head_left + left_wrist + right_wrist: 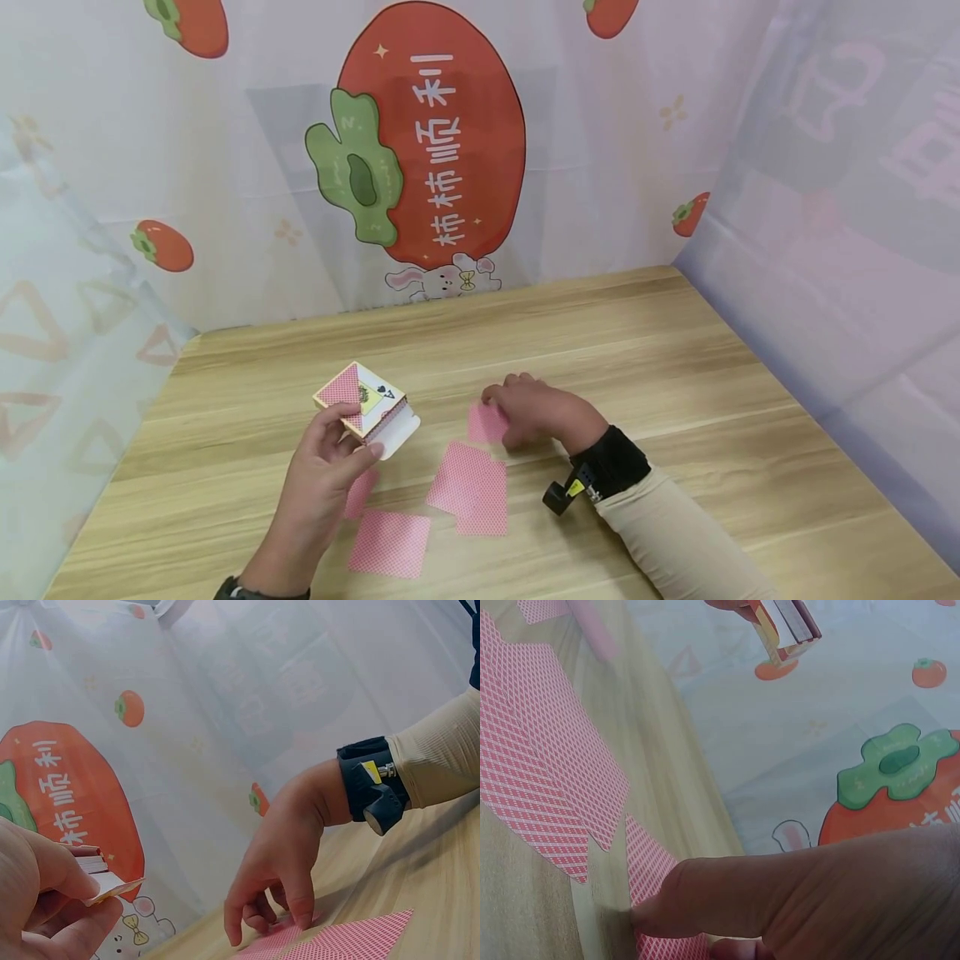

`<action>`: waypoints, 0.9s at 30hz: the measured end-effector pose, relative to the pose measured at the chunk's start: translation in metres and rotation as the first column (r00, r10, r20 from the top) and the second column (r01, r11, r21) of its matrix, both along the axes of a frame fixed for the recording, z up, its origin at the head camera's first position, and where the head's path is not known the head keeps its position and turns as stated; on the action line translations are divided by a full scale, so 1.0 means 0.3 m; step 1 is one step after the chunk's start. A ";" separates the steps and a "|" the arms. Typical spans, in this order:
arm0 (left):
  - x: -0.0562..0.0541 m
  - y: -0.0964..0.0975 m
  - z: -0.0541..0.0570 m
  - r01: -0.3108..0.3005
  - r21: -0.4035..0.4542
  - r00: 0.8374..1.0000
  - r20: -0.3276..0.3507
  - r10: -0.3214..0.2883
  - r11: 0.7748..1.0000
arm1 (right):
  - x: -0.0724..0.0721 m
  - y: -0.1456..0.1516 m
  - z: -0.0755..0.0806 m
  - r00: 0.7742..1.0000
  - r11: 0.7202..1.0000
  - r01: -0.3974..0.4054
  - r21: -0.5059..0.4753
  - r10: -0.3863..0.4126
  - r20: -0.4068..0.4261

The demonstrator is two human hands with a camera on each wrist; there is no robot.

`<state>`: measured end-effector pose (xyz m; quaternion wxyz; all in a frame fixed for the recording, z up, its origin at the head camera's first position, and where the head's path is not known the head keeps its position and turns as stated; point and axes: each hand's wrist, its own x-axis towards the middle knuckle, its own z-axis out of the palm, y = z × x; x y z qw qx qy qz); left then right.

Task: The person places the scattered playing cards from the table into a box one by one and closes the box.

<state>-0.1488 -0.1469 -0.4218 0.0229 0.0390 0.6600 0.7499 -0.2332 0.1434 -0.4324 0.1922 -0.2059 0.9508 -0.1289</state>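
Observation:
My left hand [321, 471] grips a playing-card box [343, 390] above the table, thumb at the near end and fingers along the side. Its white flap [397, 432] hangs open, and the left wrist view shows the edges of cards [91, 864] inside. Out to the right, my right hand [538, 410] reaches down over a red-backed playing card [486, 425] on the table. Its thumb and fingers are curled at that card's edges, partly hiding it. Two overlapping cards [456, 477] lie nearer, with another card [390, 543] to their left and one [362, 492] partly behind my left hand.
The wood-grain table [645, 367] meets a hanging cloth [600, 167] with persimmon prints at the back. More cloth walls [840, 250] close in both sides. A small camera [558, 497] sticks out from the black band on my right wrist.

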 end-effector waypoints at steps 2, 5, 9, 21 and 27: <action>-0.001 -0.001 0.001 0.002 -0.007 1.000 0.001 -0.002 1.000 | 0.001 -0.002 0.001 1.000 1.000 0.002 -0.003 -0.002 0.009; -0.001 -0.001 0.003 0.004 -0.011 1.000 0.004 -0.004 1.000 | 0.000 -0.003 -0.001 1.000 1.000 -0.003 -0.003 0.003 0.017; 0.001 -0.002 0.004 0.001 -0.013 1.000 0.014 -0.001 1.000 | -0.003 -0.001 -0.006 1.000 1.000 -0.007 -0.016 0.007 0.029; 0.004 -0.002 0.003 -0.003 -0.020 1.000 0.023 0.004 1.000 | 0.009 -0.010 -0.013 0.992 0.989 0.008 -0.151 0.011 0.126; 0.003 0.000 0.002 -0.006 -0.018 1.000 0.030 0.006 1.000 | 0.007 -0.013 -0.019 0.990 0.987 0.000 -0.162 0.023 0.141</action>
